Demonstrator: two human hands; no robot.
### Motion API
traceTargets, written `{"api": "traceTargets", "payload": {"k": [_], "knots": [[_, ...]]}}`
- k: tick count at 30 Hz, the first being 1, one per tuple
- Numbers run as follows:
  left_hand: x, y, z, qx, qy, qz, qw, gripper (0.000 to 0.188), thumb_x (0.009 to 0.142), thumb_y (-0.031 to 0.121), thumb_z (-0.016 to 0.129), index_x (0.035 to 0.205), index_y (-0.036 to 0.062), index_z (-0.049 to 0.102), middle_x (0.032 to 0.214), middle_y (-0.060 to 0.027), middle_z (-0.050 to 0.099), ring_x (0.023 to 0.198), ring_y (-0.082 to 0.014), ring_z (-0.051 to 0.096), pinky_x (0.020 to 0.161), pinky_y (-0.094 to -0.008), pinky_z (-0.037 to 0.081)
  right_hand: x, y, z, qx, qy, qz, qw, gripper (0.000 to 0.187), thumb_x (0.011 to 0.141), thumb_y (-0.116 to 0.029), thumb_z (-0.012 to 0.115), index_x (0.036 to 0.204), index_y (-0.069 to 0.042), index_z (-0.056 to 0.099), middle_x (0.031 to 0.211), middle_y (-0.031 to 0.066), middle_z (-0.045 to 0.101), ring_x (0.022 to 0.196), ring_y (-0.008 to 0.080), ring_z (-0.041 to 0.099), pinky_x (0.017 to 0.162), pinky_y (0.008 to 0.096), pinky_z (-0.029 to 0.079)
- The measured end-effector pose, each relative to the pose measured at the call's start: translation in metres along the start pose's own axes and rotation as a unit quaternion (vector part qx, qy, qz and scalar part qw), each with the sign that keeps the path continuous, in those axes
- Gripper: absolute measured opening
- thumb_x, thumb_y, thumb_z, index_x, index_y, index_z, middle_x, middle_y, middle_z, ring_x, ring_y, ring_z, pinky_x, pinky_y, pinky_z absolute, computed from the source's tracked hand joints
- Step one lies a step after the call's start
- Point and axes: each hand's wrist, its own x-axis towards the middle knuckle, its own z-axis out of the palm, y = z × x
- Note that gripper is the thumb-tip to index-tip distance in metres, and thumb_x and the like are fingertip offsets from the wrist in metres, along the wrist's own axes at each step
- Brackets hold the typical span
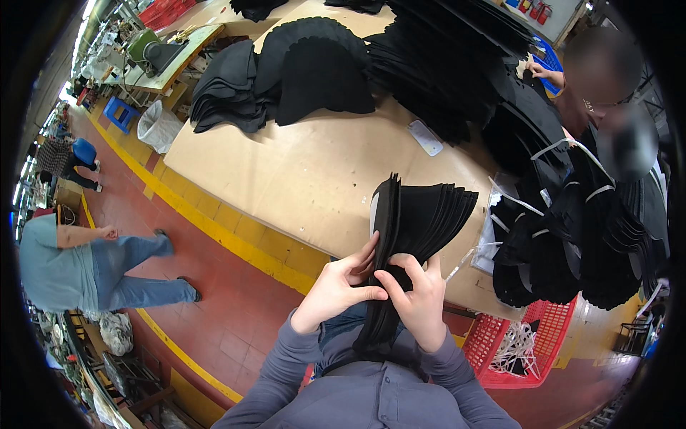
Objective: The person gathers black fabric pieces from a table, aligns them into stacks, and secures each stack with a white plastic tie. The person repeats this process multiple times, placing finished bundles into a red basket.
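Note:
A thick stack of black fabric pieces [421, 220] stands on edge at the table's front edge, its upper end fanned out and its lower end against my body. My left hand [341, 284] grips the stack's left side, fingers behind it and thumb across the front. On the other side my right hand [418, 292] holds the sheets, with thumb and forefinger bent at their edges. A pale patch shows on the outer left piece. Some of the fingers are hidden behind the fabric.
The tan table [286, 168] carries black piles [321, 75] at the back and tied black bundles [572, 236] at right. A white card [426, 138] lies near them. Below sits a red basket [557, 343] of white strips. One person [64, 261] walks at left; another person's hand [544, 73] is far right.

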Motion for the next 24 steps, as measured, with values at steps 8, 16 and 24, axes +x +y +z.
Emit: {"api": "traceTargets", "payload": {"k": [8, 16, 24], "knots": [[-0.006, 0.006, -0.004, -0.040, 0.037, -0.010, 0.998, 0.058, 0.089, 0.003, 0.069, 0.142, 0.0001, 0.046, 0.131, -0.0096, 0.058, 0.107, -0.0090, 0.056, 0.081, -0.0213, 0.048, -0.001, 0.003, 0.005, 0.006, 0.014, 0.021, 1.000, 0.026, 0.078, -0.010, 0.072, 0.101, -0.005, 0.061, 0.093, 0.0140, 0.059, 0.083, 0.0326, 0.057, 0.072, 0.0397, 0.048], [-0.005, 0.081, -0.093, 0.021, 0.193, 0.083, 0.978, 0.009, 0.081, -0.002, 0.065, 0.086, 0.0037, 0.061, 0.080, 0.0003, 0.062, 0.068, -0.0084, 0.058, 0.061, -0.0247, 0.047, -0.007, 0.024, -0.007, 0.009, 0.090, 0.034, 0.995, 0.029, 0.074, -0.003, 0.064, 0.100, -0.003, 0.051, 0.091, 0.0153, 0.053, 0.083, 0.0338, 0.055, 0.076, 0.0406, 0.045], [0.082, 0.208, -0.230, 0.020, 0.377, 0.305, 0.874, 0.066, 0.086, 0.013, 0.071, 0.138, -0.0053, 0.035, 0.133, -0.0185, 0.053, 0.123, -0.0239, 0.053, 0.108, -0.0352, 0.038, -0.007, 0.024, -0.006, 0.013, 0.071, -0.011, 0.997, 0.029, 0.075, -0.004, 0.065, 0.100, -0.003, 0.051, 0.089, 0.0152, 0.053, 0.082, 0.0337, 0.055, 0.074, 0.0411, 0.045]]}}
